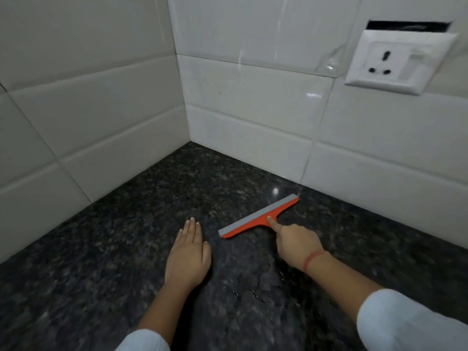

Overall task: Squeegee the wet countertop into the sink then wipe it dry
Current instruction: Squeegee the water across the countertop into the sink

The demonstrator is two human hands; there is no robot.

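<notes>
Head view: right hand (296,243) grips the orange squeegee (258,217), forefinger along its neck; left hand (188,254) lies flat, fingers together, on the granite surface (101,274) at the squeegee's eight o'clock.

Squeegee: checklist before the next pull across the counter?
1. Grip: right hand grips the squeegee handle, index finger along the neck. ok.
2. Blade contact: grey blade looks down on the countertop near the back wall, but full-length contact is unclear. cannot tell.
3. Path: left hand lies flat on the countertop, close beside the blade's left end, probably too near. not ok.
4. Water to clear: droplets show on the near side of the blade. ok.
5. Sink direction: sink not in view. cannot tell.
6. Drying cloth: none in view. cannot tell.
</notes>
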